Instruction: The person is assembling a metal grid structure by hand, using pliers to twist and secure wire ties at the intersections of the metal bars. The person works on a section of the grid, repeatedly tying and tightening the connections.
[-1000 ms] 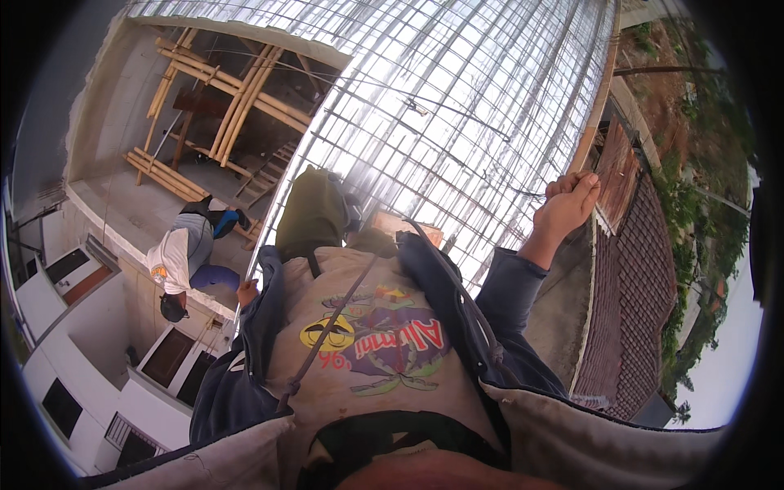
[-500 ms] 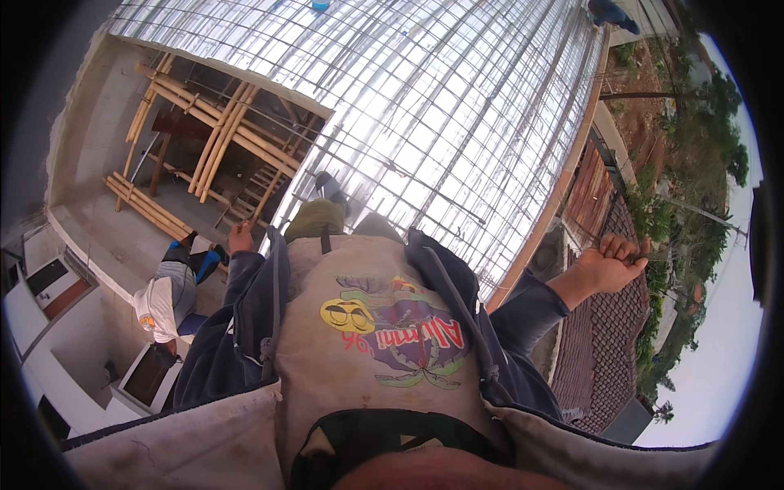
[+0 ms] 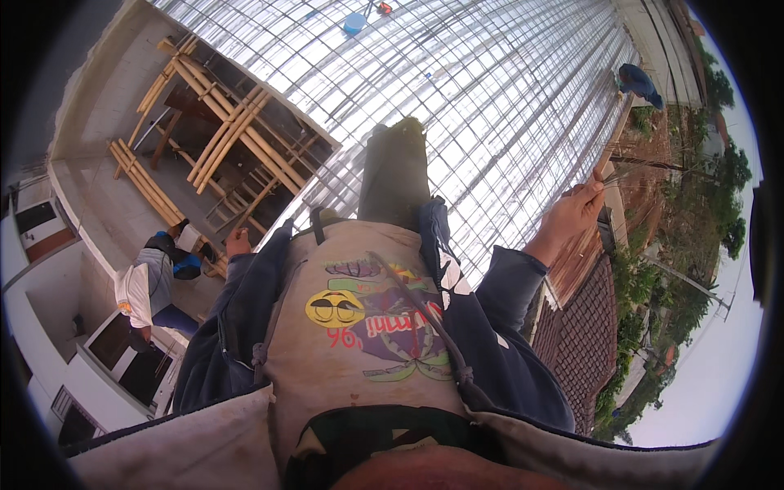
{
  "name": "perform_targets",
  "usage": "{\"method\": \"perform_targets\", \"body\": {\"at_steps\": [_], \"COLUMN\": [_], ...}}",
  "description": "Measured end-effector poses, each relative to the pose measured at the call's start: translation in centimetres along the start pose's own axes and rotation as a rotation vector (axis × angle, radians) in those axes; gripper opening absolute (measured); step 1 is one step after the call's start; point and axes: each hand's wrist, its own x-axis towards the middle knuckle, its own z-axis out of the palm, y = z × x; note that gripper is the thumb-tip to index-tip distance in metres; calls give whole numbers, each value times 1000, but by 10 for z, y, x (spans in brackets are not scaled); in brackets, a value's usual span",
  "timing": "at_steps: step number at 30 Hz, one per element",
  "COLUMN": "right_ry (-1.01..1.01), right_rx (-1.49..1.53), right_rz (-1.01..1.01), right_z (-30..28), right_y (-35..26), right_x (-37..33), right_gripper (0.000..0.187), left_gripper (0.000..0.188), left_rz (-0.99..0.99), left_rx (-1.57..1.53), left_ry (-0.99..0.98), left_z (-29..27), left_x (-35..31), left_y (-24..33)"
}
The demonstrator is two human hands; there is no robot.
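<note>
My right hand (image 3: 572,211) is held out to the right, in front of the mesh's wooden edge and a rusty metal roof as seen from here. Its fingers are curled together, and anything inside them is hidden. Beside my left hip, my left hand (image 3: 238,242) shows small, with fingers curled in; whether it holds anything cannot be made out. Under and ahead of me lies a steel rebar mesh (image 3: 490,90) over shiny silvery sheeting. One trousered leg (image 3: 395,175) reaches forward over it. Neither hand visibly touches the mesh.
At the left a large opening drops to a lower level with bamboo poles (image 3: 231,139) and a person (image 3: 155,282) below. Ahead stands a blue container (image 3: 354,23). Another person (image 3: 639,85) is by the far right edge, with tiled roofs (image 3: 584,343) beyond.
My leg has swung forward over the mesh. My right hand has moved inward and up in view, its fingers more curled. The blue container and far person appear closer.
</note>
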Motion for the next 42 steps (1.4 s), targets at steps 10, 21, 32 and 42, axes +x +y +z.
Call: {"method": "perform_targets", "body": {"at_steps": [10,21,32,42], "right_ry": [-1029,-2014,-2186,-2305], "right_rx": [-256,-361,-584,-628], "right_rz": [-105,-237,-306,33], "right_z": [325,538,506,515], "right_y": [276,344,431,417], "right_x": [138,193,233,256], "right_gripper": [39,42,40,38], "left_gripper": [37,24,25,20], "left_rz": [-387,-869,-867,-779], "left_rx": [-95,-627,-759,-942], "left_ry": [554,806,813,843], "left_z": [114,347,491,574], "left_x": [-112,-369,-350,-364], "left_y": [-75,174,317,406]}}
